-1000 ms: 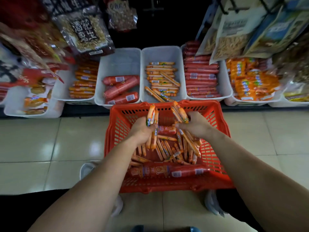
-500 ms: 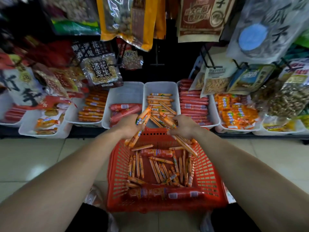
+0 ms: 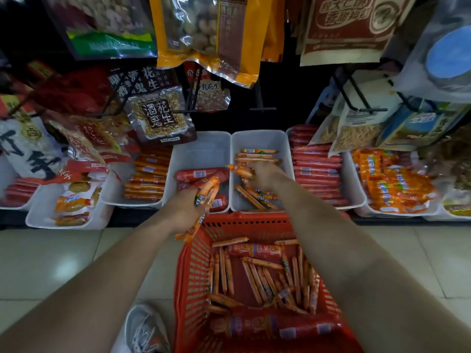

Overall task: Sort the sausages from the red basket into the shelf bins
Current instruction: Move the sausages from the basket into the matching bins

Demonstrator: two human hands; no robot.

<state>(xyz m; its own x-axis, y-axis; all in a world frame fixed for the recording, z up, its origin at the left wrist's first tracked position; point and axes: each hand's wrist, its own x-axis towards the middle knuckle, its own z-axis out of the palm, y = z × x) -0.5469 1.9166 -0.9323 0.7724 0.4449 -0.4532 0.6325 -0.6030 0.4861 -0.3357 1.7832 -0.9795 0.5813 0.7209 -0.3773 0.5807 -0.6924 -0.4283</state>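
Observation:
The red basket (image 3: pixel 193 271) sits on the floor in front of me, holding several thin orange sausages (image 3: pixel 257 276) and two thick red ones (image 3: pixel 275 324). My left hand (image 3: pixel 182 212) grips a bundle of thin orange sausages (image 3: pixel 205 197) over the basket's far left corner, in front of the bin of thick red sausages (image 3: pixel 201 151). My right hand (image 3: pixel 262 175) reaches into the white bin of thin orange sausages (image 3: pixel 260 138), closed on a few thin sausages (image 3: pixel 240 170) just above the ones lying there.
More white bins line the low shelf: orange sticks (image 3: pixel 146 179) left, long red sausages (image 3: pixel 316 171) right, orange packs (image 3: pixel 392 184) far right. Snack bags (image 3: pixel 160 118) hang low over the bins. My shoe (image 3: pixel 144 327) stands left of the basket on the tiled floor.
Both hands have moved forward from above the basket toward the shelf. My right hand has entered the thin-sausage bin; my left hand trails at the basket's far rim.

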